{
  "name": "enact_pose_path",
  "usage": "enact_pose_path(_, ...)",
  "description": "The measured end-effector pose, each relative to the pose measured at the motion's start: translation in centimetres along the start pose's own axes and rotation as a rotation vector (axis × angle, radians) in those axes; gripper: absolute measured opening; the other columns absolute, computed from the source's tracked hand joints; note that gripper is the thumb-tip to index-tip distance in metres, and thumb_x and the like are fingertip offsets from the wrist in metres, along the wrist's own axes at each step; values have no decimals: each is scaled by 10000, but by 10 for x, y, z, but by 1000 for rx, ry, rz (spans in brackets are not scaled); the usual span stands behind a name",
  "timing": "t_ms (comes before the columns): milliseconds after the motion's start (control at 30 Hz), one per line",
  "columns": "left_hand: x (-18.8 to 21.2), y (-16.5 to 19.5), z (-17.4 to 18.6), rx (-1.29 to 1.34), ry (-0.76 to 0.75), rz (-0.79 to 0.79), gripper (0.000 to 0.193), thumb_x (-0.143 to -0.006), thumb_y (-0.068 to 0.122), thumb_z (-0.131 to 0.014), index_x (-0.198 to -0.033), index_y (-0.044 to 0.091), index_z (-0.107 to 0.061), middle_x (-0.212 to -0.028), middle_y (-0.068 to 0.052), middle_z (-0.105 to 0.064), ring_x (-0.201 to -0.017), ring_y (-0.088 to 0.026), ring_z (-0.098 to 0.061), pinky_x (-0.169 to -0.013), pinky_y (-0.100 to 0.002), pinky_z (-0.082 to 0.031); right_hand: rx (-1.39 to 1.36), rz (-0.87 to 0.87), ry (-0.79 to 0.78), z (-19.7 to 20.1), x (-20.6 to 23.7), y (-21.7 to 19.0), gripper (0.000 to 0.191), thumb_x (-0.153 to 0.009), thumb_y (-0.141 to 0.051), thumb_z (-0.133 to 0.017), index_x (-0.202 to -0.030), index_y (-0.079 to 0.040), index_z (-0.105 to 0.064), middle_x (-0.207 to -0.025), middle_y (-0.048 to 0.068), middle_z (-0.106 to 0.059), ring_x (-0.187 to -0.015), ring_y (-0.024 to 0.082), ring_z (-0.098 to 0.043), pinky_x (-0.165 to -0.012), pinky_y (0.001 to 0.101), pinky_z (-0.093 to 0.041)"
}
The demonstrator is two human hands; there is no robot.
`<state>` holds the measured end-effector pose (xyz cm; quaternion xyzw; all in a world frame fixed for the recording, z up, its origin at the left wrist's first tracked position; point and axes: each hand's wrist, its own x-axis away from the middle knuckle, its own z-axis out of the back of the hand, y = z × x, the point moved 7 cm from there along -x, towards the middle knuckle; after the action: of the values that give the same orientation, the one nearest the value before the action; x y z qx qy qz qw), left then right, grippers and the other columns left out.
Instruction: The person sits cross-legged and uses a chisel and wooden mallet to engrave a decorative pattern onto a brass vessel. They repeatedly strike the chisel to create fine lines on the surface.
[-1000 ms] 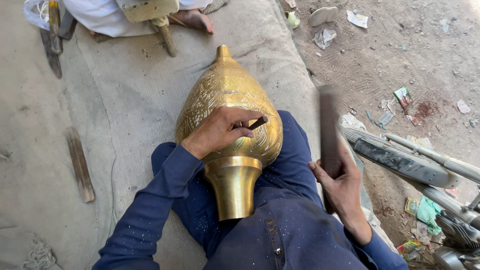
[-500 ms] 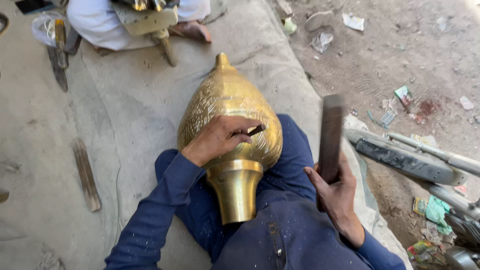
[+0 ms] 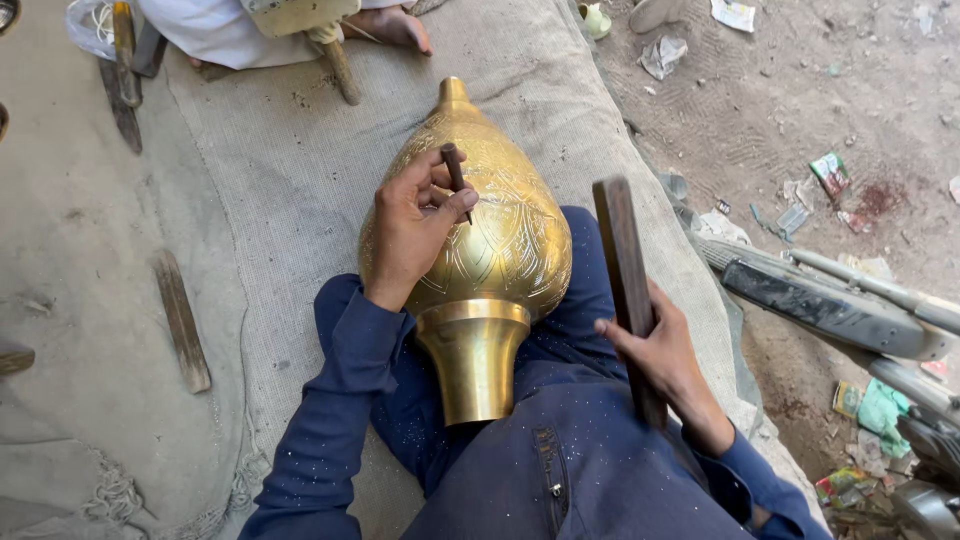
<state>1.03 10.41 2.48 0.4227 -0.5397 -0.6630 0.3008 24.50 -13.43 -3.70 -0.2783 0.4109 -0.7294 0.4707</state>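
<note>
Pinching a small punch [image 3: 455, 180] in left hand [image 3: 410, 225] on brass vessel [image 3: 500, 250], right hand [image 3: 660, 355] gripping dark bar [image 3: 620, 260], base hidden.

The ground is covered by a big grey cloth [image 3: 300, 170] that is rough and dusty. On the left a flat piece of wood [image 3: 182, 320] lies on it. Far off, at the top, another person's bare foot [image 3: 395, 27] rests on the cloth, with some tools [image 3: 125, 60] near the far left. To the right is brown dirt ground [image 3: 800, 90] with bits of paper and wrappers [image 3: 830, 175]. Dark metal parts [image 3: 830, 305] lie near the right edge. Bright daylight falls over everything.
</note>
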Motion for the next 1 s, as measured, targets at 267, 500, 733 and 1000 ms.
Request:
enact_pose_path(267, -14, -12, -29, -259, -195, 105, 587, -828, 48, -816, -1373, 86, -602, -813, -46, -735, -646, -82, -709, -569, -251, -581, 185, 99, -30, 7, -37, -45, 808, -825, -226, -792, -1553, -217, -441, -1062, 191, -744, -919, 244, -757, -813, 356, -551)
enact_pose_path(500, -15, -6, -31, -390, -255, -1, 577, -855, 149, -820, -1392, 112, -612, -754, -49, -715, -610, -100, -698, -584, -283, -576, 361, 93, -153, 12, -58, -54, 818, -812, -225, -808, -1551, -246, -457, -1089, 183, -755, -927, 243, -751, -812, 378, -558)
enact_pose_path(733, -15, 1, -32, -434, -266, -46, 568, -853, 145, -826, -1385, 115, -628, -771, -45, -720, -607, -111, -679, -587, -299, -563, 159, 298, -76, 34, -78, -88, 830, -851, -192, -807, -1589, -152, -429, -1234, 218, -709, -990, 230, -704, -863, 372, -545)
enact_pose_path(1000, -17, -1, -32, -403, -251, 28, 588, -803, 123, -846, -1354, 86, -644, -740, -47, -703, -567, -102, -658, -558, -285, -543, 144, 162, -122, 46, -98, -93, 862, -807, -236, -840, -1580, -250, -458, -962, 179, -718, -736, 192, -666, -671, 390, -552)
